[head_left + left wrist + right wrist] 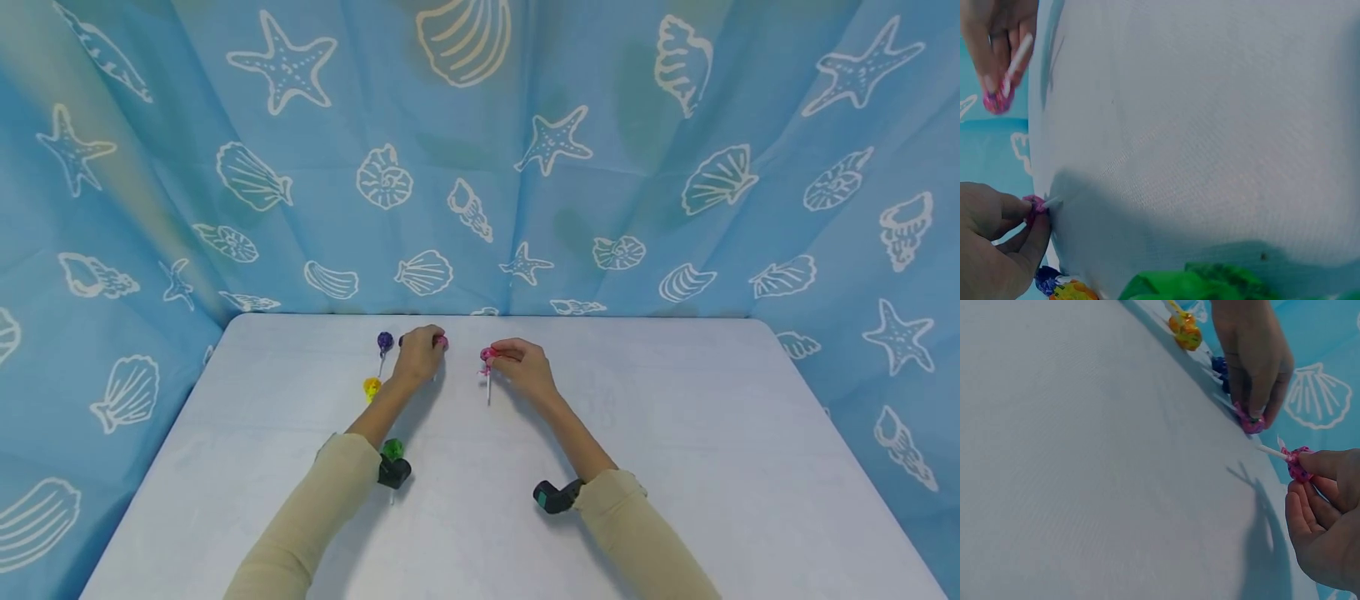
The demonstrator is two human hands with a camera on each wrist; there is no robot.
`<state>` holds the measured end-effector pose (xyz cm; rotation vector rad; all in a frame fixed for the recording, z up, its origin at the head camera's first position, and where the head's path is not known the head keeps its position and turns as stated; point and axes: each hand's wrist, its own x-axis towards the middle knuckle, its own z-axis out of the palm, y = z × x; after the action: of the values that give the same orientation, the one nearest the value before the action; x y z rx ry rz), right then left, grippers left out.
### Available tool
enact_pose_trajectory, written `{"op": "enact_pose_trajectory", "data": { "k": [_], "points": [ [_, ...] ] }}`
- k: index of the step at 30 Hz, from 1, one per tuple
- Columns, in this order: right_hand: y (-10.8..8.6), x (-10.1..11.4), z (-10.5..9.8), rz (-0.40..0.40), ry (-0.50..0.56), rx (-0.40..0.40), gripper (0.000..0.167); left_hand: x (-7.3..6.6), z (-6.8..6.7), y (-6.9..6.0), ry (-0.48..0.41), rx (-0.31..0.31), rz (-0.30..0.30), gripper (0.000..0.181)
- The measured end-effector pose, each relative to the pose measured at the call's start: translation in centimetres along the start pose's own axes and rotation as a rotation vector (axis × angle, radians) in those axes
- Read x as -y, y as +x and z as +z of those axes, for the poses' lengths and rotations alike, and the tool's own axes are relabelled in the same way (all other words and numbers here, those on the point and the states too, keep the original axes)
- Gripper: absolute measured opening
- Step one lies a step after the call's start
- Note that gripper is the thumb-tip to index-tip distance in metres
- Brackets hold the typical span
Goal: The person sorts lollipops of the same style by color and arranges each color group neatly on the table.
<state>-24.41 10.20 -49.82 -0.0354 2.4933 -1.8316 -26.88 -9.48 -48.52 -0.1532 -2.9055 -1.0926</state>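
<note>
My left hand (418,357) pinches the wrapped head of a pink lollipop (1035,205) at the far side of the table; its white stick points toward me. To the right, my right hand (527,369) holds a second pink lollipop (1298,464) between thumb and fingertips, with the stick hanging down in the head view. Left of my left hand lies a purple lollipop (385,341), and a further dark one (401,340) is mostly hidden behind that hand. A yellow lollipop (372,387) is near the left forearm. Partly covered by the left wrist camera is a green lollipop (393,450).
A white cloth covers the table (675,417). Behind it and along both sides hangs a blue curtain (465,150) with white shells and starfish. Black cameras (557,497) are strapped at both wrists, low over the cloth.
</note>
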Motion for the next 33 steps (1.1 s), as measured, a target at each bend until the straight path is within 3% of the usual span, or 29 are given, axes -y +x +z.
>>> {"op": "enact_pose_trajectory", "data": {
  "k": [16,24,33],
  "points": [
    [3.2,0.6,3.9,0.009,-0.076,-0.031,0.021,-0.2,-0.1,-0.3,0.020,-0.011,-0.007,0.026],
    [4.2,0.6,4.7,0.007,-0.124,-0.051,0.018,-0.3,-0.1,-0.1,0.013,-0.005,-0.010,0.026],
    [4.0,1.0,4.9,0.017,-0.142,-0.034,0.020,-0.5,-0.2,-0.1,-0.005,0.007,-0.037,0.028]
  ]
}}
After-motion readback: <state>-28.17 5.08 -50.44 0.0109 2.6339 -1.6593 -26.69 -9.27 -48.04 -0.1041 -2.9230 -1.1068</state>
